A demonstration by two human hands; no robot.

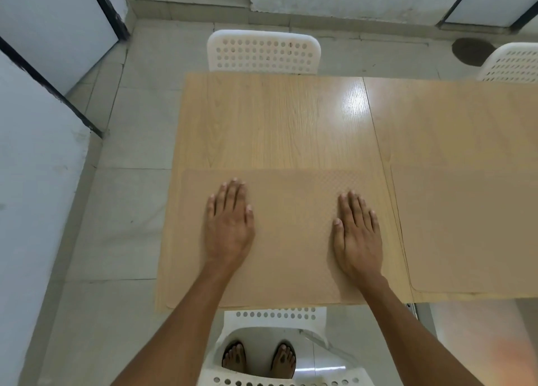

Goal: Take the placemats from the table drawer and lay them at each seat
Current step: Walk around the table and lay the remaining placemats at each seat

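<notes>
A tan textured placemat (291,240) lies flat at the near seat of the light wooden table (276,118). My left hand (228,225) rests flat on its left half with fingers straight. On the mat's right half my right hand (358,234) lies flat the same way. A second tan placemat (465,228) lies on the table's right section, by the near edge. No drawer shows in this view.
A white perforated chair (263,52) stands at the far side, another (512,64) at the far right, and one (276,342) right below me at the near edge. Pale walls with dark frames (52,94) close the left side.
</notes>
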